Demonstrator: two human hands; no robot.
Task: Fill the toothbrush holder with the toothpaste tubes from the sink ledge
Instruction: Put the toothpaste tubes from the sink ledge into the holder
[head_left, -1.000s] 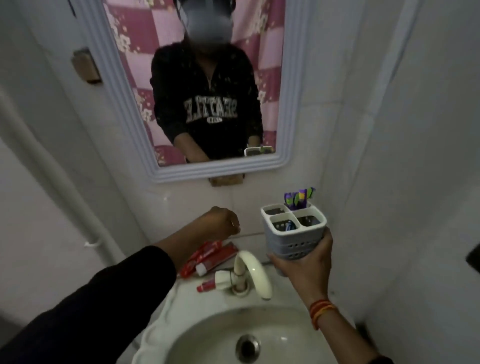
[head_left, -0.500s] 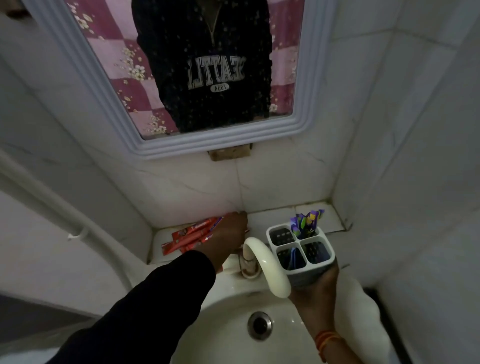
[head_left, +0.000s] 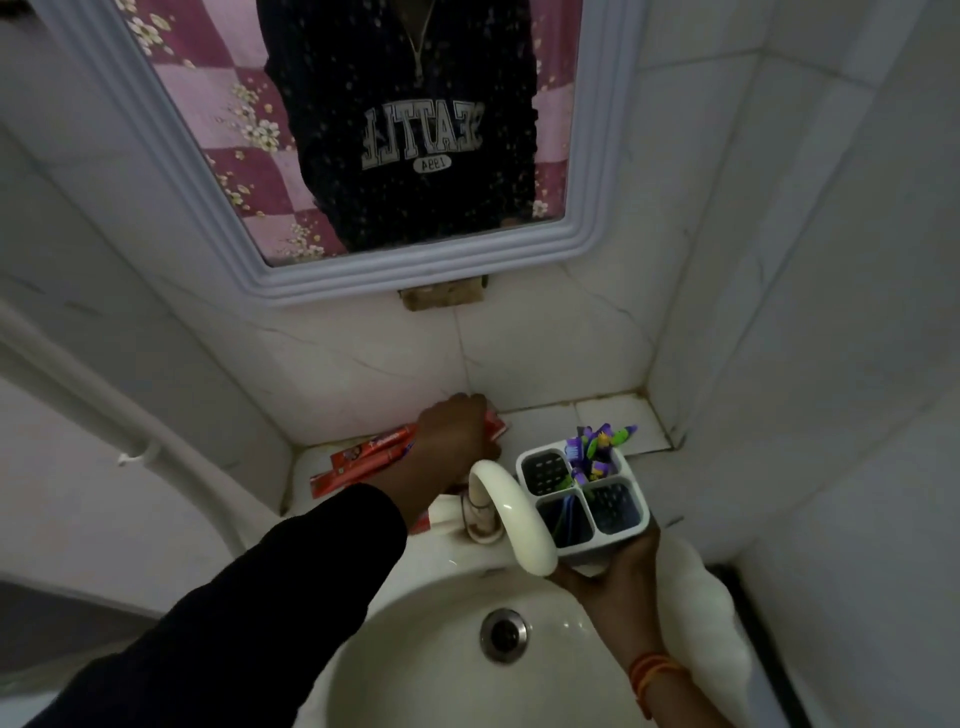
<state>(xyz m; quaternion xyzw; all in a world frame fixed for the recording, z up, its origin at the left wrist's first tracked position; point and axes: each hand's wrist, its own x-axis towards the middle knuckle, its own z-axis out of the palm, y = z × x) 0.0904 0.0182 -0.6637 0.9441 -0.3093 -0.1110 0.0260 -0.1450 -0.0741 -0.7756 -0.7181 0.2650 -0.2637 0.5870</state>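
Toothpaste tubes (head_left: 371, 457), red with white print, lie on the tiled sink ledge (head_left: 550, 418) at the left, stacked lengthwise along the back wall with their flat ends pointing left. The left hand (head_left: 457, 436), reaching out of a dark sleeve (head_left: 270, 613), lies over the right-hand ends of the tubes with its knuckles up; the fingers curl down onto them, but whether they have closed around a tube cannot be told from this angle. Just in front of that wrist a smaller red and white tube (head_left: 434, 517) rests on the basin edge, partly hidden by the arm. To its right rises the cream faucet (head_left: 511, 514), its spout arching over the white sink (head_left: 441, 649) and the metal drain (head_left: 504, 635). Right of the faucet is the toothbrush holder (head_left: 584, 499), a white box with four compartments: purple and green toothbrushes (head_left: 597, 447) stand in the back right one, thin blue and green handles show in the front left one, and the other two look empty. The right hand (head_left: 615, 577) cups the holder from below, fingers wrapped around its base, holding it above the basin's right rim. Orange bangles (head_left: 652, 673) circle that wrist.
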